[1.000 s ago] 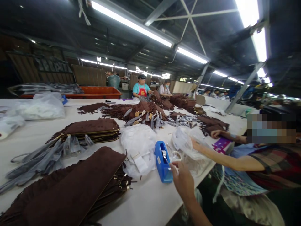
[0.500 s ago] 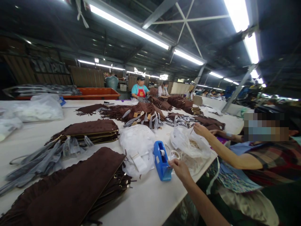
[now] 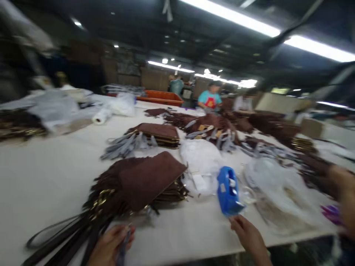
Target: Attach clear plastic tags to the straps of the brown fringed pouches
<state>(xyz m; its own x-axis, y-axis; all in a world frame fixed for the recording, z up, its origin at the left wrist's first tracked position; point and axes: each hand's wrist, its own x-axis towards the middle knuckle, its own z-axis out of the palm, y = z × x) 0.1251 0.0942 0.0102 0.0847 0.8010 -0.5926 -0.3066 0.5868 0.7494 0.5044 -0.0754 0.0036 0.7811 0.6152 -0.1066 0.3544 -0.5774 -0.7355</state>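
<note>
At the bottom left, my left hand (image 3: 111, 242) is closed around a narrow, dark greyish strap (image 3: 123, 246), with something shiny at its upper end; motion blur hides the detail. Beside it lie dark brown straps (image 3: 70, 236) with gold metal clasps (image 3: 100, 201). Just beyond is a stack of brown fringed pouches (image 3: 149, 177) with gold zips. My right hand (image 3: 248, 236) is pinched just below the front end of a blue tape dispenser (image 3: 226, 190). What its fingertips hold is too blurred to make out.
A white plastic bag (image 3: 201, 162) lies behind the dispenser, and another clear bag (image 3: 277, 184) to its right. A co-worker's blurred hand (image 3: 344, 192) is at the right edge. More brown pouches (image 3: 158, 133) lie farther back. Two people work across the table (image 3: 55, 173).
The view has swung left and down, so things appear farther right. My left hand and the strap have come into view. My right hand stays by the dispenser's front end.
</note>
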